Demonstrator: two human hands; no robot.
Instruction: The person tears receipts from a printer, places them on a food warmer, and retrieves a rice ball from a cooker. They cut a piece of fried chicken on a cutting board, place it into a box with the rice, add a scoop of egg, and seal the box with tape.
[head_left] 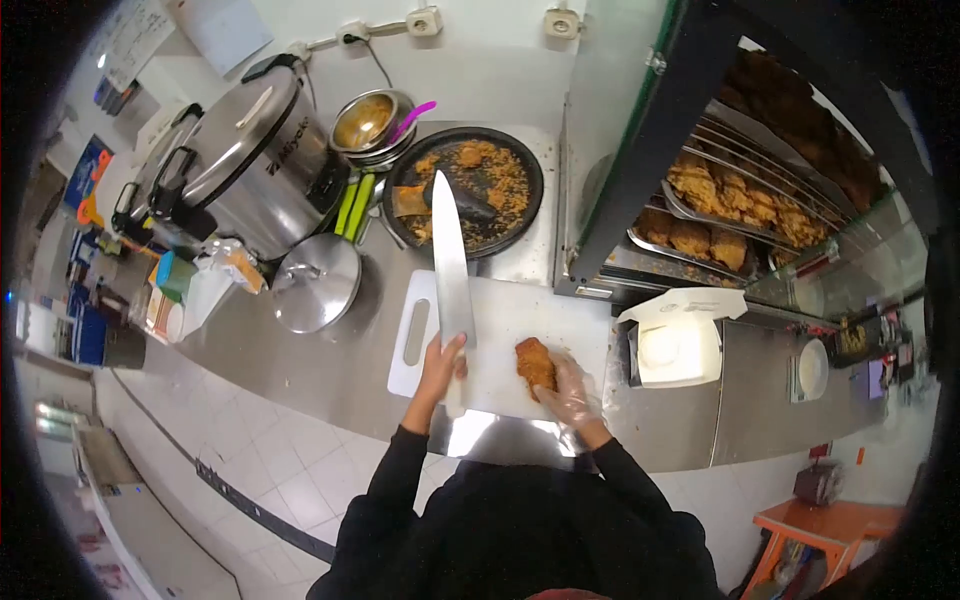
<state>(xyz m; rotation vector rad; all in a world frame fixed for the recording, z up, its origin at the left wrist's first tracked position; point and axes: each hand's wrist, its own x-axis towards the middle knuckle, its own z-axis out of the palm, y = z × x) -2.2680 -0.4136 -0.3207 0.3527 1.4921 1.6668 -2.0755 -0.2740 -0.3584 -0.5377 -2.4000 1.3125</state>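
A large knife [452, 258] points away from me with its broad blade over the left part of the white cutting board [495, 310]. Its pale handle is in the closed fingers of my left hand [440, 366]. On the board's right part lies a piece of brown fried chicken [535, 364]. My right hand [570, 392], in a clear plastic glove, has its fingers around the chicken's right and lower side. The blade and the chicken are apart.
Behind the board stands a black round pan [515, 165] with crumbs. Left are a pot lid [317, 283], a large steel cooker [250, 165] and stacked bowls [372, 120]. Right are an open white box [680, 350] with rice and a glass cabinet with fried chicken [735, 200].
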